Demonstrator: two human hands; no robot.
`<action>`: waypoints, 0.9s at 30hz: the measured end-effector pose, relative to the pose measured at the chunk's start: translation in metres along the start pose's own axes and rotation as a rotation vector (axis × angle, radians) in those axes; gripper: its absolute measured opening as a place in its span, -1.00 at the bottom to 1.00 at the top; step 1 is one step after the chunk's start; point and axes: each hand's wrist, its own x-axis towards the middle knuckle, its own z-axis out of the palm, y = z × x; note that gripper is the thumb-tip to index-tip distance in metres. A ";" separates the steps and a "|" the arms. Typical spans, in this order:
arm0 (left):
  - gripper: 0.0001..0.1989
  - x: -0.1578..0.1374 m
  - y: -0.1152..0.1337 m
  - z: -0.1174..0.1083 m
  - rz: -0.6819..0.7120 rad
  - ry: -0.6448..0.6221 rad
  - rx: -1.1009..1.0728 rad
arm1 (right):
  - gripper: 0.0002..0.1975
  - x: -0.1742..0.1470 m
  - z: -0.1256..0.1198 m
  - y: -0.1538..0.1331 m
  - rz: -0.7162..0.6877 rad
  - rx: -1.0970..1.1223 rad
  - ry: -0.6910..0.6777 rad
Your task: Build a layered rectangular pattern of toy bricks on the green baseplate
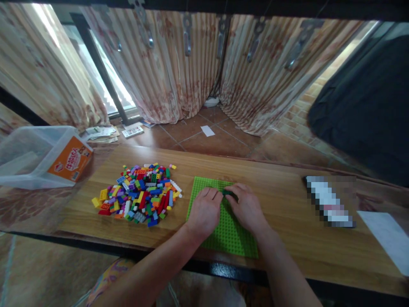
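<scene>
Square the dark green brick [228,192] to the stud rows of the bright green baseplate [234,243] and press evenly. Your right hand [246,207] seems to pinch the brick between its fingers, over the baseplate's far half; your left hand's [206,211] fingers curl beside it, their grip hidden. The brick looks small, mostly covered.

lime-green baseplate [224,235], dark-green brick [227,192]
</scene>
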 end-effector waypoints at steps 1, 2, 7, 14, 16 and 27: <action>-0.85 0.000 0.000 0.001 0.003 0.001 0.007 | -0.79 0.000 0.000 0.000 -0.001 0.003 0.000; -0.86 0.000 0.000 0.001 0.006 0.004 0.014 | -0.79 0.000 0.000 0.001 -0.002 0.006 0.001; -0.84 0.000 0.000 0.001 0.007 0.015 0.029 | -0.79 -0.001 -0.001 0.001 -0.019 0.020 0.012; -0.79 -0.002 -0.008 -0.006 -0.011 -0.004 -0.127 | -0.78 -0.006 -0.004 0.003 -0.050 0.036 0.025; -0.76 -0.004 -0.012 -0.005 0.017 0.020 -0.209 | -0.77 -0.007 -0.005 0.005 -0.057 0.036 0.020; -0.80 -0.002 -0.020 -0.009 -0.115 0.137 -0.353 | -0.78 -0.010 -0.005 0.006 -0.058 0.019 -0.004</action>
